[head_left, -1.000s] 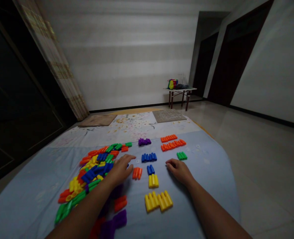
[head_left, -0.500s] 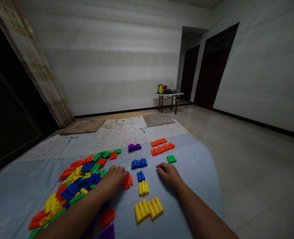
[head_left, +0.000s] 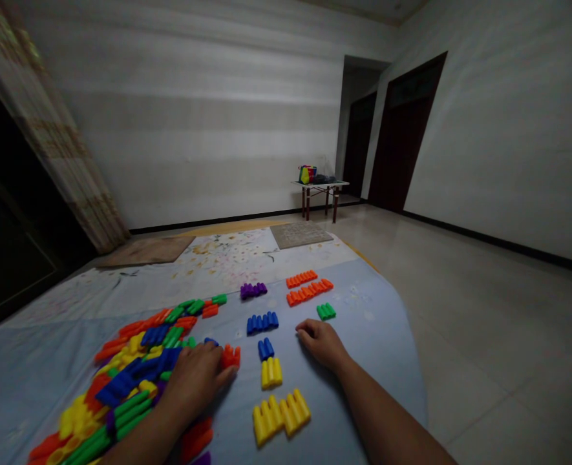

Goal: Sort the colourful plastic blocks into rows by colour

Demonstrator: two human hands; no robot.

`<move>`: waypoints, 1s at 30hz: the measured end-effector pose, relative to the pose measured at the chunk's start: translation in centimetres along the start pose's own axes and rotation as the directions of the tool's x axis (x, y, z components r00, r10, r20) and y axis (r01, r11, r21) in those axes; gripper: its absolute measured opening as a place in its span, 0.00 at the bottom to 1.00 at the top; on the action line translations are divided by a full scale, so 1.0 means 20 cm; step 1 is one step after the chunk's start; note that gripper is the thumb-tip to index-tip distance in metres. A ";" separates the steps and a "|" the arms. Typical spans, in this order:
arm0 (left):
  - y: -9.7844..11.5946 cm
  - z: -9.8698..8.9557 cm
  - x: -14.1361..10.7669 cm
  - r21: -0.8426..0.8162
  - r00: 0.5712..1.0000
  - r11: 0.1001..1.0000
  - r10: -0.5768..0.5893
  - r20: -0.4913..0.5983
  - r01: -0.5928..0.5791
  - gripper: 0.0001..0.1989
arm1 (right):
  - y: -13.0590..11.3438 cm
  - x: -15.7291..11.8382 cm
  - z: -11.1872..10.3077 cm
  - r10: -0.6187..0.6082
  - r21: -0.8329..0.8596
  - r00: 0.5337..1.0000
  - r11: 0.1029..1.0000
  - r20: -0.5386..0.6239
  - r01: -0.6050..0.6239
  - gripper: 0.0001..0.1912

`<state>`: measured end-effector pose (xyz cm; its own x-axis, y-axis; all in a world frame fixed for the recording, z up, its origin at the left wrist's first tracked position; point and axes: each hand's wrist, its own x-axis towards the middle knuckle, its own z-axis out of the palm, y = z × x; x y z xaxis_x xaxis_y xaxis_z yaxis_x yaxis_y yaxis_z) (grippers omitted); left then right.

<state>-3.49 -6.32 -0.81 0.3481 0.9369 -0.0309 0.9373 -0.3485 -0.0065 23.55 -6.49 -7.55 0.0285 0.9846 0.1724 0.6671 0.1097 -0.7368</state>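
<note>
My left hand (head_left: 191,378) lies over the right side of a pile of coloured plastic bullet-shaped blocks (head_left: 130,374). Its thumb is apart from the fingers and reaches to an orange block (head_left: 231,356); the fingertips are partly hidden, with a blue block (head_left: 211,341) just beyond them. My right hand (head_left: 322,342) rests on the cloth with curled fingers, thumb against the index finger, and nothing shows in it. Beyond it is a green block group (head_left: 326,311). Between the hands are blue blocks (head_left: 265,349) and yellow blocks (head_left: 271,372).
Farther off lie a purple group (head_left: 253,290), a blue row (head_left: 262,323) and two orange rows (head_left: 309,292). Nearer are two yellow groups (head_left: 282,416). A floral cloth (head_left: 227,258) covers the table, with a board (head_left: 300,235) at its far edge. A small table (head_left: 319,184) stands beyond.
My left hand has drawn back left over the pile, and its thumb has spread from the fingers. The orange block beside it has shifted and turned. My view has swung slightly right.
</note>
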 end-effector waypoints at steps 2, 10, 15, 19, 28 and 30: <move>-0.02 0.02 0.01 -0.058 0.998 0.998 -0.016 -0.053 0.013 0.18 | 0.00 0.00 0.00 -0.009 0.003 1.000 1.000 -0.002 0.009 0.12; -0.12 0.11 0.07 -0.222 0.981 0.957 0.193 0.013 -0.185 0.25 | 0.00 0.01 0.00 0.009 -0.003 1.000 1.000 0.006 -0.009 0.13; -0.10 0.09 0.10 -0.239 0.975 0.950 0.216 0.047 -0.199 0.17 | -0.01 0.01 0.00 0.019 -0.011 1.000 1.000 0.012 -0.019 0.12; -0.09 0.08 0.11 -0.231 0.984 0.962 0.165 0.059 -0.148 0.19 | -0.01 0.00 0.00 0.036 -0.024 0.999 0.999 0.012 -0.036 0.12; -0.11 0.08 0.13 -0.290 0.987 0.952 0.133 0.093 -0.101 0.20 | -0.03 0.00 0.00 0.046 -0.027 0.999 0.999 0.018 -0.046 0.13; -0.08 0.03 0.15 -0.314 0.989 0.947 0.099 0.107 -0.061 0.20 | -0.03 0.00 0.00 0.045 -0.031 0.999 0.999 0.011 -0.045 0.13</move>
<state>-4.03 -2.89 -1.56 0.4352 0.8897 -0.1380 0.8722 -0.3785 0.3098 23.17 -6.51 -6.98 0.0506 0.9900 0.1318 0.6881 0.0611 -0.7230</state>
